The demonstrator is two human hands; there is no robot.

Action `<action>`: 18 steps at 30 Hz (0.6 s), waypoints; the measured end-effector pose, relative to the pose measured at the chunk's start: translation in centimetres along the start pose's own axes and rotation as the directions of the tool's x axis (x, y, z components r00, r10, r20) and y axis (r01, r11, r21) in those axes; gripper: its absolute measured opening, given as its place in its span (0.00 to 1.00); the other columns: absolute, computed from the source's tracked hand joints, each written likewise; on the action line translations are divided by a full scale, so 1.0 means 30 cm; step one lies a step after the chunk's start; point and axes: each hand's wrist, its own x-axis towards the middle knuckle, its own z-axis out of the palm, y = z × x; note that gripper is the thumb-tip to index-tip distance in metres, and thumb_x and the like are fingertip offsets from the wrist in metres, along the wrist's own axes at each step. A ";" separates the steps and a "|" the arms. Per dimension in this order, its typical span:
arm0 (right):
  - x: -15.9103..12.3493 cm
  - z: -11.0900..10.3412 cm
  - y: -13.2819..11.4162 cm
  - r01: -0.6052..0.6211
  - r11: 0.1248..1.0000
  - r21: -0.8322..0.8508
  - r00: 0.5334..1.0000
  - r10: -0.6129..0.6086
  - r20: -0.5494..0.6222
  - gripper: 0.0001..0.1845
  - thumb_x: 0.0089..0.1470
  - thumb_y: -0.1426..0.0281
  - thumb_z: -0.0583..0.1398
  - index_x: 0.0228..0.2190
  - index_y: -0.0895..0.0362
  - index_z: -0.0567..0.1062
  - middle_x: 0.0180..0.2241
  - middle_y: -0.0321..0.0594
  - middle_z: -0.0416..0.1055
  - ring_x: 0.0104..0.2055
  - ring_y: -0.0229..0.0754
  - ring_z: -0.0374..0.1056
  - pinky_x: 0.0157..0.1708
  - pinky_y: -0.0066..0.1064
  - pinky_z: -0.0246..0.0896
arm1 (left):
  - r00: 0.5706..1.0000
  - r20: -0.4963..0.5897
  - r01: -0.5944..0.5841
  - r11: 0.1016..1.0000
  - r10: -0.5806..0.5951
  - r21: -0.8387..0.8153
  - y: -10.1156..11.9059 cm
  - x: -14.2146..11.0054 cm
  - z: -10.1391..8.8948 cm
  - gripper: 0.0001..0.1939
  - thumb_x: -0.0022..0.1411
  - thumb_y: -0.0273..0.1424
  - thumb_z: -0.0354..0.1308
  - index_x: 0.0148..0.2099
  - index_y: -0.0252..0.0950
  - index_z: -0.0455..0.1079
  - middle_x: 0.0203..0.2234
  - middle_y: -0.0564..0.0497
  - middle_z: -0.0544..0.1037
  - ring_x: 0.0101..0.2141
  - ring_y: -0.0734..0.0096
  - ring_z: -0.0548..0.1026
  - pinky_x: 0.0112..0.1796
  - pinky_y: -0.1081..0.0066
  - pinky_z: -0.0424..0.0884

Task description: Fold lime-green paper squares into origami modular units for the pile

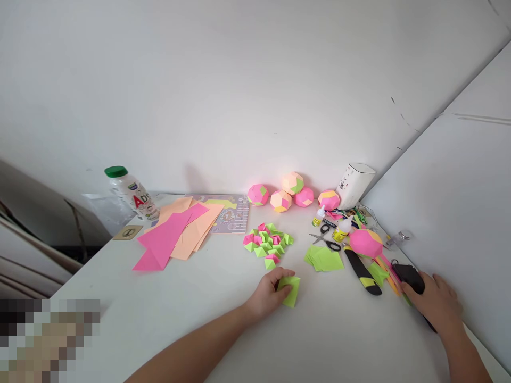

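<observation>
The left hand (266,298) pinches green paper (293,293), probably light and crease-prone, best held by its edges; near the counter's (351,340) right edge, the right hand's grip (438,299) cannot be told.

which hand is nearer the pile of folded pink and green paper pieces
Left. The left hand is just in front of the pile, holding a light green paper; the right hand is far off to the pile's right, at a black object.
</observation>
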 end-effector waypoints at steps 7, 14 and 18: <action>-0.167 -0.013 -0.541 0.246 0.565 0.787 0.858 -0.505 0.094 0.15 0.54 0.63 0.53 0.40 0.58 0.71 0.39 0.47 0.71 0.37 0.43 0.69 0.34 0.32 0.67 | 0.996 0.018 0.085 0.952 -0.084 -0.294 0.005 0.004 0.002 0.22 0.49 0.36 0.62 0.46 0.34 0.65 0.29 0.51 0.71 0.30 0.71 0.69 0.31 0.71 0.65; -0.260 0.111 -0.743 -0.118 0.210 0.971 0.727 -0.648 0.228 0.13 0.52 0.65 0.58 0.40 0.57 0.73 0.33 0.42 0.72 0.33 0.39 0.68 0.32 0.29 0.66 | 0.999 -0.007 0.028 0.953 -0.031 -0.302 0.005 0.005 -0.002 0.17 0.50 0.37 0.62 0.41 0.34 0.66 0.31 0.50 0.74 0.31 0.70 0.72 0.32 0.70 0.67; -0.255 0.138 -0.715 -0.319 0.128 0.939 0.686 -0.652 0.322 0.13 0.49 0.65 0.60 0.38 0.57 0.73 0.27 0.37 0.71 0.25 0.36 0.67 0.25 0.28 0.65 | 0.999 -0.003 0.047 0.949 -0.050 -0.312 0.012 0.001 -0.002 0.16 0.51 0.37 0.61 0.40 0.35 0.66 0.28 0.52 0.74 0.30 0.69 0.74 0.31 0.70 0.68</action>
